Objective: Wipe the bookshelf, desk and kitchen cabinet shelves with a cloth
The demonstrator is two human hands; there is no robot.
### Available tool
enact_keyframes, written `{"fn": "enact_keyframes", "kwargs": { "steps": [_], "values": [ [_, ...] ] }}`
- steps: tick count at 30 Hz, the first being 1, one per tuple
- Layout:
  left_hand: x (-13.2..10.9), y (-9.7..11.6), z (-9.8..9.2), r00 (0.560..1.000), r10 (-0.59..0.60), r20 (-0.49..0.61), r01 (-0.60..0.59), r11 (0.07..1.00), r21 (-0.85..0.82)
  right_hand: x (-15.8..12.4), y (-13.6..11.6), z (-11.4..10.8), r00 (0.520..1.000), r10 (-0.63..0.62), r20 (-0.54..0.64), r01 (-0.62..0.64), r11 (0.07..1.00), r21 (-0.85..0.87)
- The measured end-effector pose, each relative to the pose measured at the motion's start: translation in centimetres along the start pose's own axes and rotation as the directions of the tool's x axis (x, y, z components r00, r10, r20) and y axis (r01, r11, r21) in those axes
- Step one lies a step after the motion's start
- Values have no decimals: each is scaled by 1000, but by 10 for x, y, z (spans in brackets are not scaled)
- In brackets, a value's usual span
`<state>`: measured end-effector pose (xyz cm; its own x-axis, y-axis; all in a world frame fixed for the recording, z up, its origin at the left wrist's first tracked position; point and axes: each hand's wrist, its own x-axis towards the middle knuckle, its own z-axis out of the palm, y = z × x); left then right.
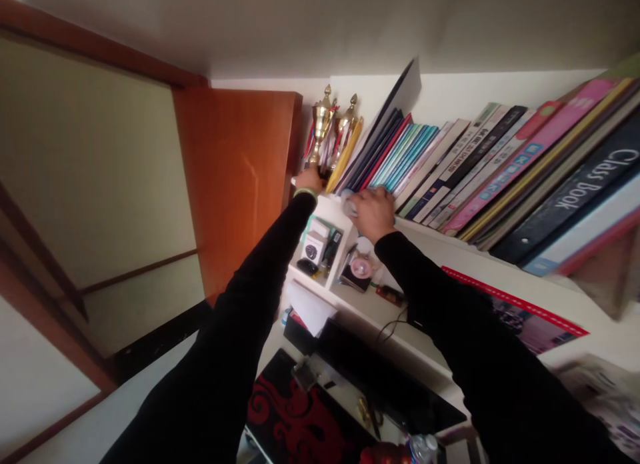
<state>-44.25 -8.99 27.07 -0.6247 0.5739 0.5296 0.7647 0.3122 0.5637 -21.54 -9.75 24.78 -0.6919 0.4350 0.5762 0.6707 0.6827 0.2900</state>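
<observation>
Black sleeves point(235, 337) stretched up, keep left hand point(309, 180) clamped round the gold trophy point(321, 121) base at the shelf point(435, 243) end, right hand point(374, 213) curled over that pale thing point(349, 205) beside the books point(450, 164), no yanking.

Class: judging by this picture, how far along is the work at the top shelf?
Done: books stand in a leaning row, two trophies upright beside them. In hand: left hand at the trophies' base; right hand over a pale object at the edge of the shelf. Left: nothing is lifted off yet.
</observation>
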Motion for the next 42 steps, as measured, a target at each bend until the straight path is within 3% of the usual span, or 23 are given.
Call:
{"fn": "enact_keyframes", "kwargs": {
  "steps": [5,8,16,23,28,34,36,38,40,42],
  "values": [
    [0,-4,21,979,125,-161,-136,989,-54,8,7,-1,1000,26,4,-26,999,45],
    [-1,-7,25,969,146,-199,-168,980,-103,10,7,0,1000,28,3,-28,999,42],
    [-2,-4,7,994,110,-14,-110,993,42,-5,16,-18,999,1,42,1,999,-53],
    [-5,1,0,996,91,25,-92,993,79,-38,34,-29,1000,-12,14,13,999,-37],
    [-7,5,-4,995,88,50,-94,988,120,-85,48,-33,999,38,-18,-36,998,60],
    [-4,9,-6,997,53,49,-57,993,101,-183,83,-50,973,197,119,-222,940,259],
    [-4,11,-5,998,50,31,-53,993,106,-216,102,-63,966,258,32,-256,919,299],
    [-4,14,-5,999,41,10,-42,992,117,-247,126,-79,932,339,-126,-288,907,306],
    [-5,16,-4,1000,29,-8,-28,991,129,-273,155,-97,852,419,-314,-339,899,278],
    [-5,16,-2,999,22,-28,-18,990,139,-292,187,-111,732,465,-498,-403,885,234]
  ]
}}
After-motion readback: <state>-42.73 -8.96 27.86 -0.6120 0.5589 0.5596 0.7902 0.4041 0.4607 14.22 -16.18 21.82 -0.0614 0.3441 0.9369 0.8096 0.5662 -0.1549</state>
